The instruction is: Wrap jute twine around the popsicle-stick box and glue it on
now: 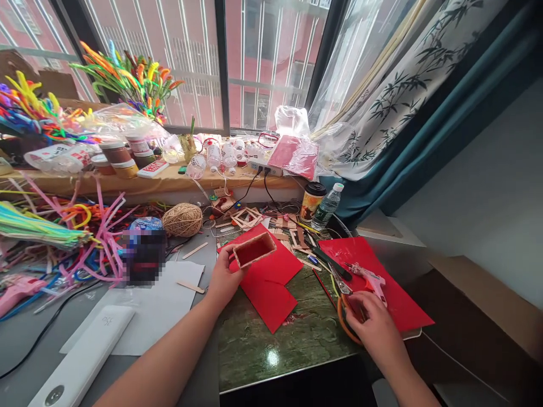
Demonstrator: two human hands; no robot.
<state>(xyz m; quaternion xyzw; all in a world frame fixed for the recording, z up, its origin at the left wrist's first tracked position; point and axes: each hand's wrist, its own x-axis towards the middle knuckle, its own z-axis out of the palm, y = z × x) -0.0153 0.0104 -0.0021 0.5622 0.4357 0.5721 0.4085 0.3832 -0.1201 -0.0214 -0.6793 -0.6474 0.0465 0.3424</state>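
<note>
The right hand [372, 319] touches the scissors [344, 288]; whether its fingers clamp them, I cannot tell. Farther off, the left hand [228, 274] has fingers clamped on the box [254, 250] above red paper [271, 288]; best grip its walls lightly.

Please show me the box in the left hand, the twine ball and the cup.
Box [255, 251], head view: on its red inside.
Twine ball [182, 220], head view: on its middle.
Cup [311, 204], head view: on its printed side.

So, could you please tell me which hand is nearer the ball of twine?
Left: the left hand, holding a box, is right of the ball of twine; the right hand, at the scissors, is much farther right.
</note>
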